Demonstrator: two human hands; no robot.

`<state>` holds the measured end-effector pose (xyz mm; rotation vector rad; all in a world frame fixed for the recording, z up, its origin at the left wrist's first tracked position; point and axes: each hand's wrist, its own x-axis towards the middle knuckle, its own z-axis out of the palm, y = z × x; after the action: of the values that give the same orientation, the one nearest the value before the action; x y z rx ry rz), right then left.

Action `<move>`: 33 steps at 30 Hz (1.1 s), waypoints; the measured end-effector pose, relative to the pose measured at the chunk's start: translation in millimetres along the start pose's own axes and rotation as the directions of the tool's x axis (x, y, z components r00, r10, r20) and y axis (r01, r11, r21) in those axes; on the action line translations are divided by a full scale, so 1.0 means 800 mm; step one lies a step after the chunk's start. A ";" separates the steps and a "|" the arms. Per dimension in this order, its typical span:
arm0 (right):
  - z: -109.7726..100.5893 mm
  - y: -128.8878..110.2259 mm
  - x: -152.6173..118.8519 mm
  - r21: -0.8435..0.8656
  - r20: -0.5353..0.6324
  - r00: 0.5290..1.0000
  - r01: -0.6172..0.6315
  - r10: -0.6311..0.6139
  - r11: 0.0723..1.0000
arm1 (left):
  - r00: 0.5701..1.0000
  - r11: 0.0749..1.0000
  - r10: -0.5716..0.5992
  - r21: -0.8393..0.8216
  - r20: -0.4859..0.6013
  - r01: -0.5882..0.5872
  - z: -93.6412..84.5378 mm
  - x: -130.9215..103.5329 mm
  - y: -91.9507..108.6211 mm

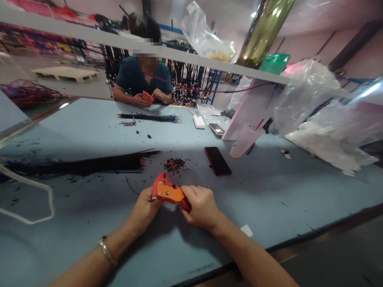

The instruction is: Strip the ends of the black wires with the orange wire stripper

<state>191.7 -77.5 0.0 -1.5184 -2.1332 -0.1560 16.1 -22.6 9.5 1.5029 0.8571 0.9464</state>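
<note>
In the head view, your right hand (pixel 201 205) has its fingers closed around the handles of a red-and-orange hand tool (pixel 169 192), above the desk's (pixel 257 179) near middle. Your left hand (pixel 146 209), at the tool's left end, seems to pinch a thin wire (pixel 131 186), fingertips hidden. The tool looks stiff and sturdy, best squeezed by its handles; the wire, light and springy, best pinched close in.

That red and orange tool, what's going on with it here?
The person's right hand grips the red and orange tool by its handle. The left hand is at the tool's head, and a thin dark wire trails out beside it. Beyond lie a bundle of black wires and a little pile of short bits. Across the table, another person holds something red.
</note>
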 end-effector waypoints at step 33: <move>-0.028 0.028 0.009 0.899 0.421 0.747 -0.421 0.514 -0.124 | 0.902 0.840 0.134 0.530 -0.411 0.117 -0.038 0.019 -0.006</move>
<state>218.0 -71.9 18.1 -1.1098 -0.8171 1.2877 -5.3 4.0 8.3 1.7997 1.5520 1.1260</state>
